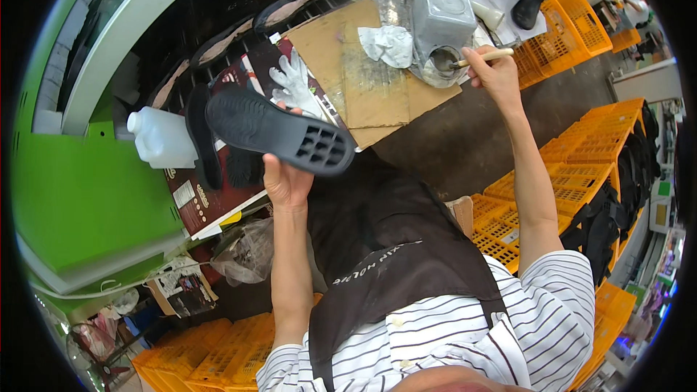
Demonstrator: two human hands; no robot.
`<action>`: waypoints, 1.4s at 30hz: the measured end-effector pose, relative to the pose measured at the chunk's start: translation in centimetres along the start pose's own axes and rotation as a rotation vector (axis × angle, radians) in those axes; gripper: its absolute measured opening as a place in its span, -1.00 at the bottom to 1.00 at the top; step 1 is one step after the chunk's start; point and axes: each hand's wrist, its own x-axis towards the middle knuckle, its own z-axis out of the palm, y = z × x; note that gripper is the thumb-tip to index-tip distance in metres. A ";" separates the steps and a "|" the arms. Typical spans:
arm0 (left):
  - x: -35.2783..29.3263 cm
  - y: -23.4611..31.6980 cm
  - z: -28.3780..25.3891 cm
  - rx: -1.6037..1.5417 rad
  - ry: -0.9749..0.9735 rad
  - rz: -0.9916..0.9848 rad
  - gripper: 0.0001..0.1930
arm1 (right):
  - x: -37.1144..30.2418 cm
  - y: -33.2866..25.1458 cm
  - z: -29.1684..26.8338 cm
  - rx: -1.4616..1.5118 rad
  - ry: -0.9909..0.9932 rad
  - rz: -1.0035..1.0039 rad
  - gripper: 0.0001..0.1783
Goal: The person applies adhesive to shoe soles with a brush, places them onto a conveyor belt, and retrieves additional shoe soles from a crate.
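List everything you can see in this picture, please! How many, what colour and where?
Held sole: one, black, in the left hand
Other sole: at least one, black, beside the jug
Brush: one, pale handle, in the right hand
Pot: one, grey, on cardboard
Cardboard: brown, upper middle; count unclear
Crumpled cloth or paper: one, white, left of pot
Glove: at least one, whitish, behind held sole
Jug: one, whitish, left
Machine: one, green, far left
Boots: several, black, top right
Crates: many, orange, mostly right
Apron: one, dark, on the person
Shirt: one, striped white, under apron
Left hand: one, centre-left
Right hand: one, upper right
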 end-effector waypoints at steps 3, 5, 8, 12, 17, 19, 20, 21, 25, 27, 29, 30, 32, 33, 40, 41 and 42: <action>0.7 -0.2 0.1 0.141 0.010 -0.015 -0.14 | -0.5 0.5 0.6 0.024 -0.019 0.000 -0.69; 1.4 -0.6 0.1 0.185 -0.034 0.055 -0.17 | -0.8 0.8 0.5 0.036 -0.036 0.001 -0.72; 1.2 -0.4 1.2 0.342 0.067 0.126 -0.19 | -1.3 1.3 -0.2 0.035 -0.018 0.021 -0.73; 1.4 0.1 2.2 0.518 0.069 0.180 -0.16 | -1.5 1.2 0.1 0.098 0.009 -0.009 -0.76; 2.0 0.6 3.0 0.561 0.015 0.216 -0.18 | -1.4 1.7 -0.1 -0.017 -0.069 -0.017 -0.78; 2.4 1.0 3.2 0.560 0.006 0.236 -0.19 | -1.6 1.6 -0.4 -0.021 -0.035 -0.055 -0.79; 2.7 1.3 3.6 0.555 0.013 0.238 -0.20 | -1.5 1.3 -0.5 -0.024 0.005 -0.089 -0.79; 2.8 1.3 3.8 0.548 0.020 0.233 -0.20 | -2.0 0.7 -0.5 0.011 0.043 -0.092 -0.80; 4.0 1.0 4.7 0.686 0.003 0.351 -0.22 | -3.3 -1.1 -0.3 0.133 0.163 -0.222 -0.81; 3.1 1.1 5.8 0.834 0.051 0.361 -0.20 | -4.4 -1.7 0.6 0.166 0.125 -0.293 -0.83; 2.8 0.3 4.2 0.884 0.031 0.393 -0.17 | -4.8 -1.7 1.8 0.249 0.109 -0.268 -0.85; 2.8 0.4 4.2 1.011 0.015 0.392 -0.18 | -4.6 -1.1 2.2 0.241 0.141 -0.304 -0.86; 2.6 -0.2 4.3 0.820 0.065 0.356 -0.19 | -4.7 -0.5 2.1 0.275 0.169 -0.282 -0.86; 2.3 -0.1 4.5 0.813 0.080 0.337 -0.19 | -4.7 -0.3 1.8 0.277 0.188 -0.277 -0.85; 2.6 -0.3 2.7 0.807 0.069 0.332 -0.18 | -3.5 0.3 1.1 0.252 0.182 -0.257 -0.81; 2.2 -0.5 2.6 0.834 0.065 0.291 -0.16 | -3.7 0.8 1.0 0.242 0.184 -0.255 -0.81; 2.3 -0.7 2.2 0.836 0.063 0.291 -0.16 | -3.4 1.2 1.2 0.243 0.185 -0.255 -0.81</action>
